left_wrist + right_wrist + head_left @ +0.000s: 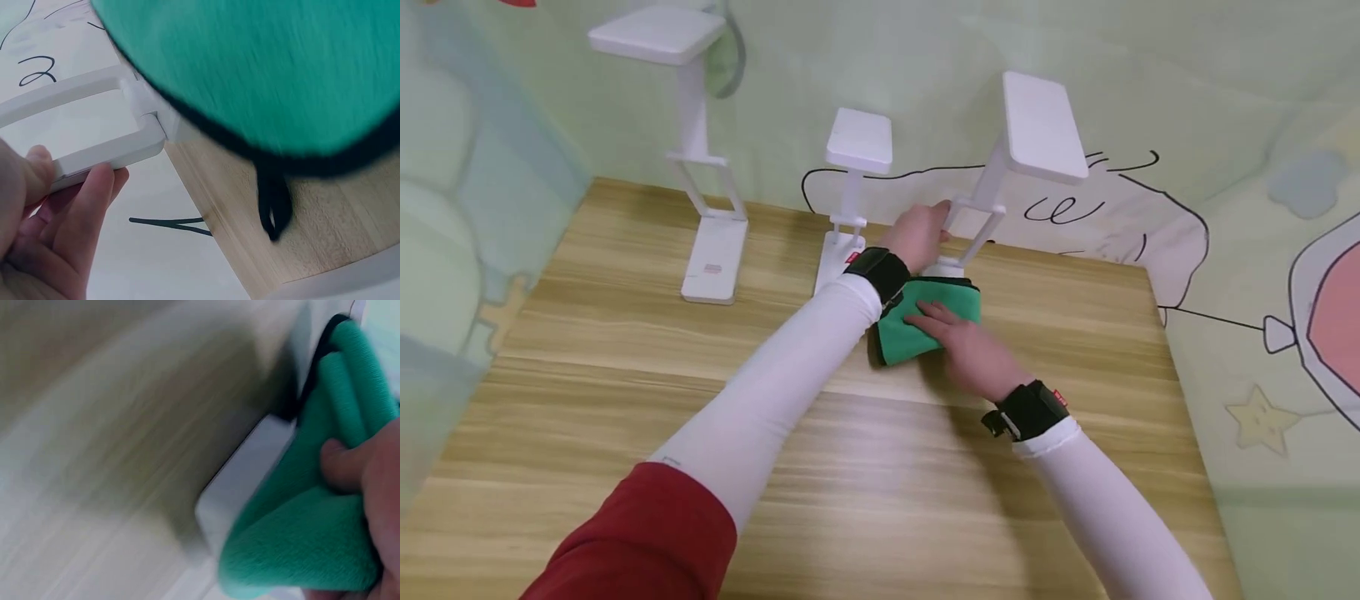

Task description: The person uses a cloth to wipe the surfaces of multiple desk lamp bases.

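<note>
My left hand (919, 237) pinches one thin bar of the folding arm of the right-hand white desk lamp (1041, 125), thumb on one side and fingers on the other. In the left wrist view that bar (106, 153) runs between the thumb and fingertips. My right hand (977, 354) holds a folded green cloth (910, 333) with black edging over the base of this lamp. From the right wrist, the thumb presses into the cloth (300, 544), and a corner of the white base (244, 475) sticks out beside it. The cloth hides most of the base.
A smaller white lamp (859, 142) stands just left of my left hand, its base partly behind the forearm. Farther left is another white lamp (658, 35). All stand on a wooden table (880, 467) by a wall (925, 58) with cartoon drawings.
</note>
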A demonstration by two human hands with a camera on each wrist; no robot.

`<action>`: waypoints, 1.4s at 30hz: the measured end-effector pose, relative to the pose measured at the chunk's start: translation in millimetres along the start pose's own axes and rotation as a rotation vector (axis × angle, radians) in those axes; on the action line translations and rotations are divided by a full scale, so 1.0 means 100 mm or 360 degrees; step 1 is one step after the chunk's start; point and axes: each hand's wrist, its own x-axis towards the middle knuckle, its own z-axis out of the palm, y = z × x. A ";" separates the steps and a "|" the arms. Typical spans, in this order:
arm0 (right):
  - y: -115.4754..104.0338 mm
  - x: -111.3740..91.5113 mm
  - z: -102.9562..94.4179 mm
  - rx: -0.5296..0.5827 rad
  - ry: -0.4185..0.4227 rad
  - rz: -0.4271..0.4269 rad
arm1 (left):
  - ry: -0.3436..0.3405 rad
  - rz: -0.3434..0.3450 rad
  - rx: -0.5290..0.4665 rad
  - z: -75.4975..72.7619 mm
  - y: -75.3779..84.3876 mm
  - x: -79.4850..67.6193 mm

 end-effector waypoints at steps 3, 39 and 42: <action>0.15 0.09 0.03 0.0030 0.0101 0.0004 | -0.0003 0.0043 0.0004 0.03 -0.01 0.02; 0.21 -0.05 0.01 0.0007 0.0192 0.0309 | -0.0003 0.0171 0.0058 0.13 0.10 0.06; 0.10 -0.08 -0.02 -0.0062 0.0173 0.0369 | 0.0029 0.0180 0.0061 0.11 0.10 0.09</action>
